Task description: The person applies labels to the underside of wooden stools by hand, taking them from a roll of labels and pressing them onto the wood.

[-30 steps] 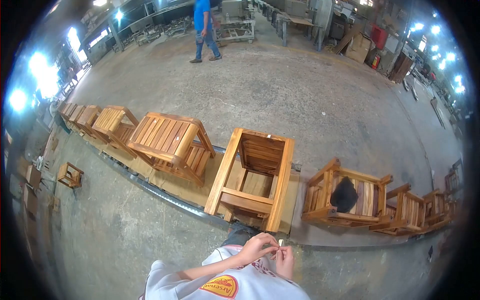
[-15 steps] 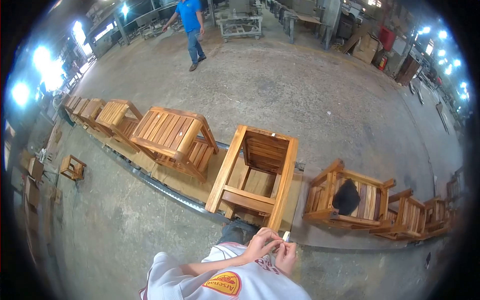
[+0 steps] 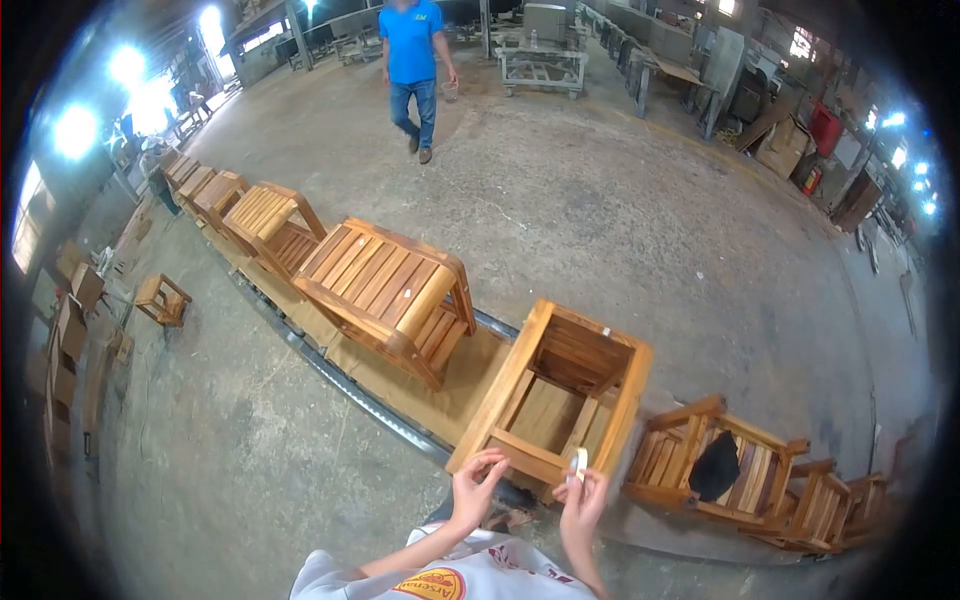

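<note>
My right hand (image 3: 582, 500) pinches a small white roll (image 3: 581, 463), which looks like tape, upright in front of the nearest wooden stool. My left hand (image 3: 476, 490) is apart from it on the left, thumb and fingertips brought together by the stool's near edge; anything between them is too small to make out. This wooden stool (image 3: 625, 405) lies with its open frame toward me and its slats deeper inside. A small white mark shows on its far rail.
A slatted two-tier stool (image 3: 375, 275) and several more stand leftward along a conveyor line (image 3: 350, 380). On the right, a black cloth (image 3: 716, 466) lies on an overturned stool (image 3: 755, 455). A person in a blue shirt (image 3: 410, 45) walks on the concrete floor beyond.
My hands have moved apart and forward toward the stool, the roll staying in my right hand. The view has shifted, and the person in blue has turned and walked nearer.
</note>
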Available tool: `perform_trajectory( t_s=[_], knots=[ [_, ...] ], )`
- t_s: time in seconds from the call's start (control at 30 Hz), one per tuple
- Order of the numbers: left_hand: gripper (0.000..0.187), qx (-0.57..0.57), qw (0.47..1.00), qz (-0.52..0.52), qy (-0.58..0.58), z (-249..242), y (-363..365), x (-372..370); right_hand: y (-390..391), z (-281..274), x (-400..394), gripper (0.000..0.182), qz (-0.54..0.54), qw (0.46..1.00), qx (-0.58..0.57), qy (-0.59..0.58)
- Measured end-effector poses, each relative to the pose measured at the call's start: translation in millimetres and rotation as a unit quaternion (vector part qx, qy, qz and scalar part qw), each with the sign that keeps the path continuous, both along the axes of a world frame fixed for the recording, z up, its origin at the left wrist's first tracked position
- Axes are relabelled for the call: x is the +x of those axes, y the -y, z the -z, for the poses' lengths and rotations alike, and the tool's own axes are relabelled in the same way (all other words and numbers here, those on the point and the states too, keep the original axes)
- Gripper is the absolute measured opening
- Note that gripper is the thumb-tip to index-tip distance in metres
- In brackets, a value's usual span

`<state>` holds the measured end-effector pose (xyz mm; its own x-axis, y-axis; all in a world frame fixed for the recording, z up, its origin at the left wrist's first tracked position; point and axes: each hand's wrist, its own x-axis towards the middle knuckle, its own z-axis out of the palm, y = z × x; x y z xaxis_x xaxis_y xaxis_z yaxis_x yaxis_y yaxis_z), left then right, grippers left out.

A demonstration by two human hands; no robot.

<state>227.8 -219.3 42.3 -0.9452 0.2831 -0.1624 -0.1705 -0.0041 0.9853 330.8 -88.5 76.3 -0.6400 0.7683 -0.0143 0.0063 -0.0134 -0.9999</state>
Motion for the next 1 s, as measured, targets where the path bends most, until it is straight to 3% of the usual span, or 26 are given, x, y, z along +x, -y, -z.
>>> perform_trajectory(
  t_s=[0.13, 0.23, 0.27, 0.4, 0.5, 0.63, 0.9, 1.0],
  knots=[
    [0.016, 0.032, 0.996, -0.022, 0.082, 16.0, 16.6, -48.6, -32.7, 37.3, -97.0, 0.028, -0.022, 0.997, -0.065, -0.018],
    [0.016, 0.046, 0.993, -0.034, 0.106, 33.0, 21.0, -93.7, -49.2, 115.3, -151.4, 0.042, 0.006, 0.997, 0.016, 0.069],
    [0.016, 0.049, 0.992, -0.029, 0.109, 38.8, 21.4, -108.5, -46.9, 118.6, -168.4, 0.059, 0.026, 0.993, -0.006, 0.117],
    [0.02, 0.017, 0.992, 0.025, 0.12, 57.0, 20.2, -163.0, -31.2, 122.3, -222.2, 0.077, 0.042, 0.974, 0.005, 0.225],
    [0.025, 0.003, 0.992, 0.055, 0.112, 80.7, 17.7, -186.0, -19.9, 157.9, -241.7, 0.074, 0.079, 0.971, 0.053, 0.219],
    [0.024, -0.001, 0.983, 0.114, 0.143, 81.6, 14.1, -203.7, -13.4, 130.1, -261.8, 0.071, 0.135, 0.963, -0.017, 0.232],
    [0.021, 0.065, 0.944, 0.187, 0.263, 101.3, 1.6, -216.8, -24.1, 132.5, -269.6, 0.058, 0.133, 0.957, -0.003, 0.257],
    [0.021, 0.055, 0.948, 0.21, 0.234, 122.7, -0.6, -213.8, -22.9, 130.4, -271.1, 0.056, 0.137, 0.962, -0.018, 0.236]
  ],
)
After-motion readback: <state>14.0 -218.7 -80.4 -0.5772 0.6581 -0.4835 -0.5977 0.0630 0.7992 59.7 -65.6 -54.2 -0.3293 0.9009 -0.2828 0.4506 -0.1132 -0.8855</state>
